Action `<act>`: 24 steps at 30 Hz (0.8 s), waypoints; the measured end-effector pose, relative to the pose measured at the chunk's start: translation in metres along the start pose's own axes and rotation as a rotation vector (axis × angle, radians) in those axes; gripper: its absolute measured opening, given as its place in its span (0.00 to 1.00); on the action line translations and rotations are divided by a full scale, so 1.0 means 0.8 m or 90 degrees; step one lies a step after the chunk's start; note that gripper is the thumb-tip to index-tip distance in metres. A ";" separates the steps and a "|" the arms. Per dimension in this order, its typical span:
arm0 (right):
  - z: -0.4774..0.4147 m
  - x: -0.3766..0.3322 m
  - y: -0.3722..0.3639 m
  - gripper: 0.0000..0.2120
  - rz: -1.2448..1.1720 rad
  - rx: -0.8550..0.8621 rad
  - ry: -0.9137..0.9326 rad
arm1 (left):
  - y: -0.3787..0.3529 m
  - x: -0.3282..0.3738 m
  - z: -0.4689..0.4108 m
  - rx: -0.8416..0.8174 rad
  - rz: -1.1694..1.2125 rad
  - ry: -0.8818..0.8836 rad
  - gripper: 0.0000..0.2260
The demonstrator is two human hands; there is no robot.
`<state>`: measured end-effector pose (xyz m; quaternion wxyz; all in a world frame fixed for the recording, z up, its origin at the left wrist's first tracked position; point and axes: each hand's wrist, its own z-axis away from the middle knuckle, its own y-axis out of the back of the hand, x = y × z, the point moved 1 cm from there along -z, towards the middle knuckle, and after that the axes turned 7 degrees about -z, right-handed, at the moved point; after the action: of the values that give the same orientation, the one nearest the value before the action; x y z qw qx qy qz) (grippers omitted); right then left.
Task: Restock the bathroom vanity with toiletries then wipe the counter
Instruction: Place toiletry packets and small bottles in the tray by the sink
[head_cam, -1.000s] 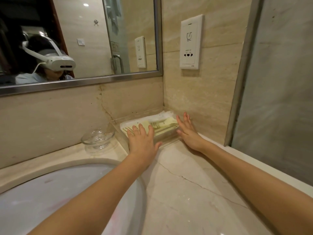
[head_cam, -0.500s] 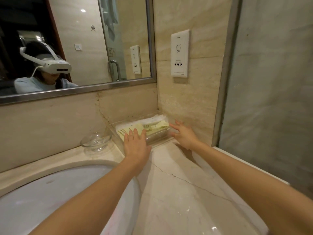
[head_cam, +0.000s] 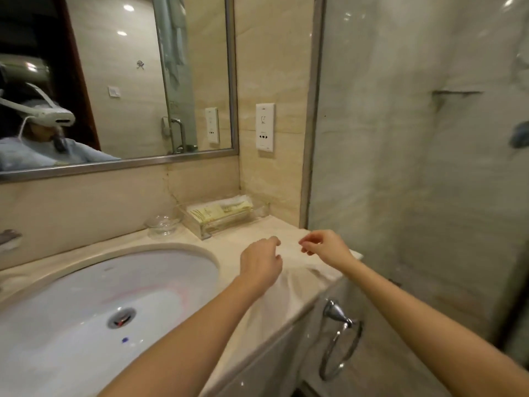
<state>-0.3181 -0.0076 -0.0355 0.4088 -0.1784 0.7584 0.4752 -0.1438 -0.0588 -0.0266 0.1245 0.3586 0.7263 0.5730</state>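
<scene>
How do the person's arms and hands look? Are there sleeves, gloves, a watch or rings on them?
Both arms are bare: no sleeve shows on the left arm or the right arm. The left hand and the right hand wear no gloves; no watch, bracelet or ring is visible. In the mirror, the person's top is light blue.

Open counter (head_cam: pixel 246 232) in frt of corner tray (head_cam: pixel 206 231); glass dish (head_cam: pixel 163 224) just L; back wall (head_cam: pixel 200 181) & side wall (head_cam: pixel 272 181) hem it.
</scene>
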 end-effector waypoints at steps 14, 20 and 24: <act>0.299 0.103 0.094 0.12 0.181 -0.076 -0.213 | -0.096 0.184 0.210 -0.227 0.034 -0.189 0.11; 0.389 0.193 0.097 0.17 0.125 -0.101 -0.377 | -0.161 0.215 0.260 -0.305 0.044 -0.216 0.10; 0.427 0.254 0.085 0.17 0.059 -0.100 -0.445 | -0.206 0.231 0.276 -0.337 0.039 -0.233 0.09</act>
<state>-0.3317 0.3452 -0.2300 0.6064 -0.0014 0.5413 0.5824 -0.2071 0.2140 -0.2046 0.3250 0.4325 0.5062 0.6716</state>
